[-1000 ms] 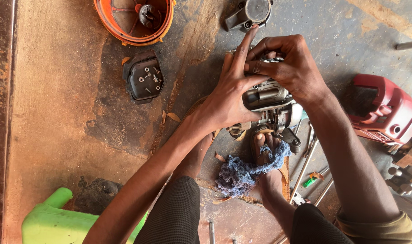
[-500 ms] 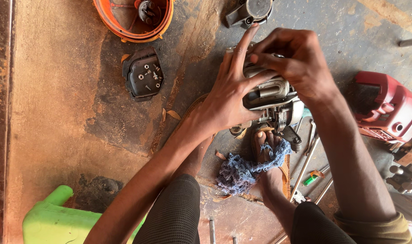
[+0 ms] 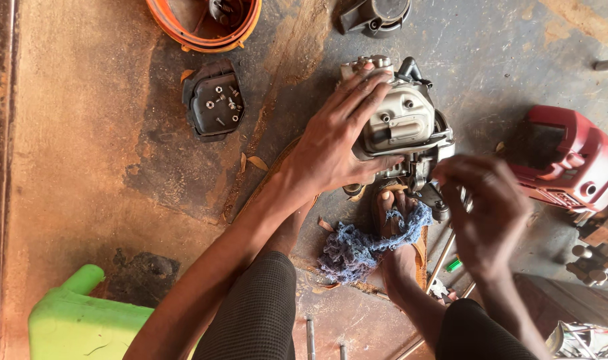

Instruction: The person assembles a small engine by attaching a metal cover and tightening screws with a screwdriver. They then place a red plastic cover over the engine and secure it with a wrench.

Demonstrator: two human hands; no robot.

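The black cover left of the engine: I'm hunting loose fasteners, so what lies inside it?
Inside the black cover, which lies open side up, rest several small silvery screws or bolts. Their exact count is too small to tell. What lies beneath the cover is hidden.
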